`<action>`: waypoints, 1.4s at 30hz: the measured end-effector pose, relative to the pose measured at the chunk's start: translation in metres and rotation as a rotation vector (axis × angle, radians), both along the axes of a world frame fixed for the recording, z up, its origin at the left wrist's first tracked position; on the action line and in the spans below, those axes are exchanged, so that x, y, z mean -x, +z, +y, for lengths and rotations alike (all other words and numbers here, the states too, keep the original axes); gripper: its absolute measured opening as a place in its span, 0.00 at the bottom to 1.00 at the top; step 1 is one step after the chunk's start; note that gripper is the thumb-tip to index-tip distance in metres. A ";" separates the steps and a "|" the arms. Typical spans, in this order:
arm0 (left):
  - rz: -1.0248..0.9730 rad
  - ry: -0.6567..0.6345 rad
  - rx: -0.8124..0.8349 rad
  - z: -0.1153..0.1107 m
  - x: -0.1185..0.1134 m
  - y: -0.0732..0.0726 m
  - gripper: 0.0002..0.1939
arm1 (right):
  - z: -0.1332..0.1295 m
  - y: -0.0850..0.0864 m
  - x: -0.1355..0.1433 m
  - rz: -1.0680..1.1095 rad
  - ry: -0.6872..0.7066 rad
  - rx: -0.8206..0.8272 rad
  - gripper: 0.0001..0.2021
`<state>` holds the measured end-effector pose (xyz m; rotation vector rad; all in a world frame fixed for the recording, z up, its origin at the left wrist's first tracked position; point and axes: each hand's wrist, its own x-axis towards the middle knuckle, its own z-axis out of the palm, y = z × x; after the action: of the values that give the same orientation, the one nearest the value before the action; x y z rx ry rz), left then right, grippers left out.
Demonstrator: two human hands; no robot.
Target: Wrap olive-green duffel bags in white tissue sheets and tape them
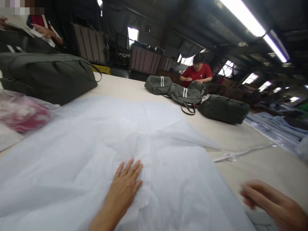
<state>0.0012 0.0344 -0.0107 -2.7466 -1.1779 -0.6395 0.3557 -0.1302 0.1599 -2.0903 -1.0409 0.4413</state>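
Observation:
My left hand (126, 184) lies flat on a large, thin white sheet (173, 173), palm down with the fingers stretched out. The sheet is wrinkled and overlaps in layers near that hand; whether it is plastic, paper or fabric I cannot tell. Off the sheet's right edge, low in the view, is my right hand (276, 202). Its fingers look curled but are smeared by motion, and nothing held in them can be made out.
A dark green duffel bag (50, 77) stands at the left, beside clear plastic-wrapped pink and white items (26, 112). Several similar bags (225, 109) sit farther along the table (228, 136). A person in red (204, 72) handles one; another person's hand (43, 31) shows upper left.

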 end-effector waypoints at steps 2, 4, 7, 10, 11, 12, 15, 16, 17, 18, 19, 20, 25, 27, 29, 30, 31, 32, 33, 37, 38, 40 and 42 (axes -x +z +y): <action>0.008 -0.009 0.003 -0.002 0.001 0.001 0.25 | 0.059 0.005 0.043 0.140 0.268 0.078 0.16; 0.023 -0.012 0.014 -0.002 0.001 0.001 0.26 | 0.128 0.001 0.091 0.312 0.545 0.134 0.13; 0.046 -0.008 0.046 -0.001 -0.001 0.001 0.26 | 0.223 -0.021 0.141 0.361 0.710 0.206 0.08; 0.057 -0.009 0.106 -0.001 -0.002 0.001 0.27 | 0.280 -0.050 0.151 0.180 0.653 0.423 0.07; 0.055 -0.011 0.126 -0.002 -0.002 0.001 0.27 | 0.290 -0.058 0.149 0.120 0.622 0.490 0.07; 0.050 -0.012 0.140 -0.002 -0.002 0.002 0.27 | 0.298 -0.065 0.146 0.072 0.598 0.548 0.08; 0.035 -0.013 0.148 -0.003 -0.001 0.001 0.27 | 0.312 -0.075 0.140 -0.047 0.570 0.688 0.11; 0.032 -0.015 0.145 -0.003 -0.001 0.001 0.27 | 0.315 -0.075 0.140 -0.084 0.568 0.726 0.11; 0.032 -0.017 0.140 -0.002 -0.001 0.000 0.28 | 0.318 -0.075 0.141 -0.124 0.562 0.757 0.12; 0.033 -0.019 0.137 -0.002 -0.001 0.000 0.28 | 0.321 -0.073 0.141 -0.170 0.552 0.777 0.12; 0.033 -0.022 0.135 -0.002 -0.001 -0.001 0.28 | 0.323 -0.072 0.141 -0.218 0.538 0.788 0.14; 0.033 -0.023 0.137 -0.002 -0.001 -0.001 0.28 | 0.323 -0.070 0.139 -0.263 0.523 0.789 0.16; 0.020 -0.021 0.156 -0.002 -0.002 0.000 0.28 | 0.310 -0.057 0.123 -0.286 0.511 0.712 0.21; 0.018 -0.026 0.158 -0.002 -0.002 0.001 0.28 | 0.294 -0.055 0.122 -0.256 0.501 0.640 0.23; 0.020 -0.029 0.150 -0.002 -0.002 0.001 0.28 | 0.274 -0.063 0.129 -0.292 0.473 0.478 0.24; 0.022 -0.028 0.143 -0.002 -0.002 0.000 0.28 | 0.263 -0.072 0.134 -0.347 0.482 0.366 0.25; 0.023 -0.028 0.135 -0.002 -0.002 0.000 0.28 | 0.253 -0.083 0.139 -0.421 0.511 0.256 0.25; 0.024 -0.026 0.128 -0.003 -0.002 0.000 0.27 | 0.244 -0.096 0.145 -0.499 0.560 0.167 0.26; 0.026 -0.021 0.123 -0.003 -0.002 0.000 0.27 | 0.236 -0.109 0.149 -0.568 0.618 0.113 0.28; 0.041 -0.001 0.116 -0.003 -0.002 0.002 0.27 | 0.226 -0.135 0.153 -0.609 0.736 0.186 0.32; 0.045 0.000 0.118 -0.003 -0.002 0.003 0.27 | 0.225 -0.133 0.152 -0.576 0.722 0.196 0.33; 0.046 -0.001 0.131 -0.003 -0.003 0.006 0.26 | 0.215 -0.122 0.150 -0.523 0.678 0.166 0.33; 0.038 0.021 0.164 -0.003 -0.003 0.010 0.25 | 0.194 -0.112 0.150 -0.533 0.672 0.091 0.31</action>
<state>0.0046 0.0310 -0.0011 -2.8611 -1.3035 -0.5071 0.2056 0.0637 0.0476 -1.9329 -2.0887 0.2465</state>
